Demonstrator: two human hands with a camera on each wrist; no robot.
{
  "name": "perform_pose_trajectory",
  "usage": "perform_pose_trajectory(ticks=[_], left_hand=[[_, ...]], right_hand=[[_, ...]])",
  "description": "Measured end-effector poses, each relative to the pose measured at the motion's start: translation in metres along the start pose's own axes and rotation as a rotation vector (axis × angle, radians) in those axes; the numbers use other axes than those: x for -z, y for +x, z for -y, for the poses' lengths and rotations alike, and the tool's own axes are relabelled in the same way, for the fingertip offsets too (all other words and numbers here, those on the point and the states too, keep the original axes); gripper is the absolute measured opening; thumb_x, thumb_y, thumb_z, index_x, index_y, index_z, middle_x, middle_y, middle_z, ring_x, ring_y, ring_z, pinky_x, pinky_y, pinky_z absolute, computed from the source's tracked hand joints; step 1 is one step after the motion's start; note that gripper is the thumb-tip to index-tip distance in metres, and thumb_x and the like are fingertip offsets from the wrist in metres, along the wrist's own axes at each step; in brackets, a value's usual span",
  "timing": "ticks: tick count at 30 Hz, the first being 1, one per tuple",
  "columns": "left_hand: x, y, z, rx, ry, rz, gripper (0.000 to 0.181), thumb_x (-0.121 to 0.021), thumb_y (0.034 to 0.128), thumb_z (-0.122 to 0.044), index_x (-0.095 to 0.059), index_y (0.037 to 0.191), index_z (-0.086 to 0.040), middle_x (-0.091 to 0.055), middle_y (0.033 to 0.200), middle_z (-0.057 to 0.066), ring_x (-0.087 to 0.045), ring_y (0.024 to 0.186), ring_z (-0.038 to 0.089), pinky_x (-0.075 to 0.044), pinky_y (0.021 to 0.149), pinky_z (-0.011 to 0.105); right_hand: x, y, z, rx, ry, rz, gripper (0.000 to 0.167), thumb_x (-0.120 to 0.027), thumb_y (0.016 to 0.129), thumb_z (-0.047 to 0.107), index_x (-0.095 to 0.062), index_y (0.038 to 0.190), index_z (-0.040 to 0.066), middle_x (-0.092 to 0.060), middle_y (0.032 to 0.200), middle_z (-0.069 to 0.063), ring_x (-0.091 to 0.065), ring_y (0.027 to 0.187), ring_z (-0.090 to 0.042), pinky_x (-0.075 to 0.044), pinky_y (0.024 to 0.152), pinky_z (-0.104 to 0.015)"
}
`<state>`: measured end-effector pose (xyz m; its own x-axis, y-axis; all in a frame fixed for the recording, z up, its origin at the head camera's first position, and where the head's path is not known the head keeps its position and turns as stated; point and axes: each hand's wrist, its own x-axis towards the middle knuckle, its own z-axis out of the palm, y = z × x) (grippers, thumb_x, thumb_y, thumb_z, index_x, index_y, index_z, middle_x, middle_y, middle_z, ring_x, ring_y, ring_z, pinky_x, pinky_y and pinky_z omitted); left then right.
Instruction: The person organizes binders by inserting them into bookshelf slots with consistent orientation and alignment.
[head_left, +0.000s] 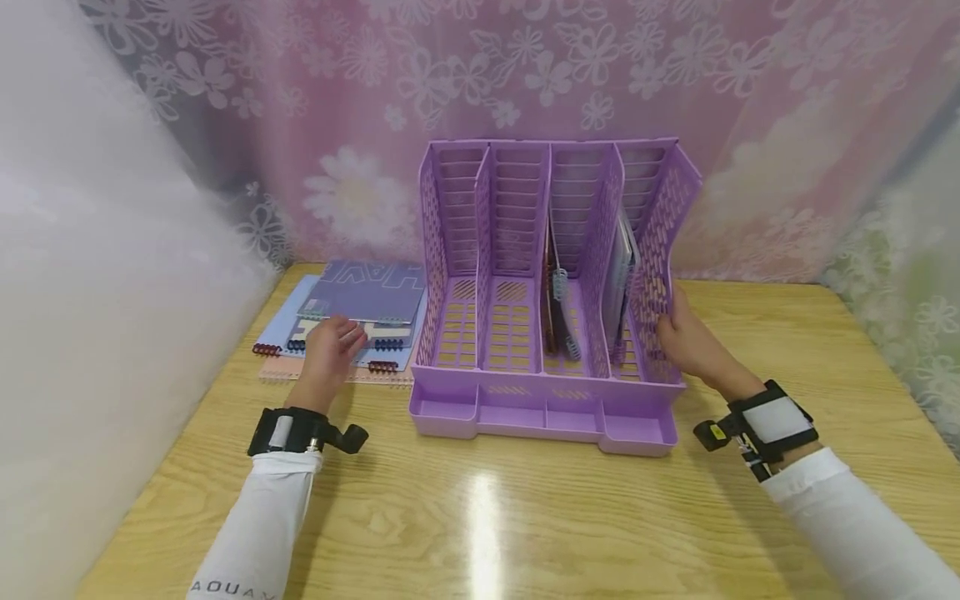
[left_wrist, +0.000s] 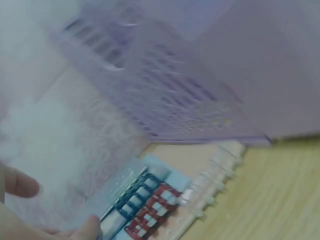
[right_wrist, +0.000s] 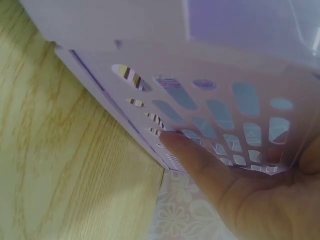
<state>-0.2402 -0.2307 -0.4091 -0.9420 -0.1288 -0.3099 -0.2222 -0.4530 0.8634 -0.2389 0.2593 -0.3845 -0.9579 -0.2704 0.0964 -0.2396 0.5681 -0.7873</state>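
Observation:
A purple plastic file organizer (head_left: 510, 387) with upright dividers and a low front tray stands on the table. My right hand (head_left: 693, 346) grips its perforated right side wall (right_wrist: 210, 65); one digit lies along the outside, and the other fingers are partly hidden. My left hand (head_left: 332, 354) is over a stack of ring-bound notebooks (head_left: 367, 292) left of the organizer, fingers loosely bent and holding nothing. In the left wrist view its fingers are beside the red and teal binding rings (left_wrist: 150, 212).
Thin notebooks (head_left: 558, 308) stand in the third compartment, and others (head_left: 618, 283) in the rightmost one. A flowered curtain (head_left: 360, 192) hangs behind the wooden table (head_left: 570, 525). A white surface rises along the left.

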Motion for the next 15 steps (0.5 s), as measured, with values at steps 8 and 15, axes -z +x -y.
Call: perform_pose_trajectory(ticks=[8,15], left_hand=[[0.013,0.011,-0.006,0.226,-0.561,0.032,0.062,-0.025,0.1044,-0.014,0.016,0.151,-0.019,0.003,0.159,0.007,-0.009,0.144,0.021,-0.022,0.112,0.03],[0.0,0.018,-0.018,0.264,-0.598,-0.081,0.067,-0.03,0.1029,-0.015,0.016,0.15,-0.026,0.001,0.159,0.005,-0.009,0.144,0.018,-0.017,0.113,0.031]], right_hand=[[0.002,-0.002,-0.002,-0.007,0.029,-0.015,0.059,-0.021,0.097,-0.001,0.007,0.149,-0.002,-0.013,0.144,-0.041,-0.021,0.129,-0.056,-0.019,0.103,-0.067],[-0.001,0.0,-0.002,0.004,0.061,-0.017,0.059,-0.021,0.097,-0.002,0.006,0.149,-0.002,-0.016,0.143,-0.041,-0.023,0.129,-0.056,-0.021,0.102,-0.067]])
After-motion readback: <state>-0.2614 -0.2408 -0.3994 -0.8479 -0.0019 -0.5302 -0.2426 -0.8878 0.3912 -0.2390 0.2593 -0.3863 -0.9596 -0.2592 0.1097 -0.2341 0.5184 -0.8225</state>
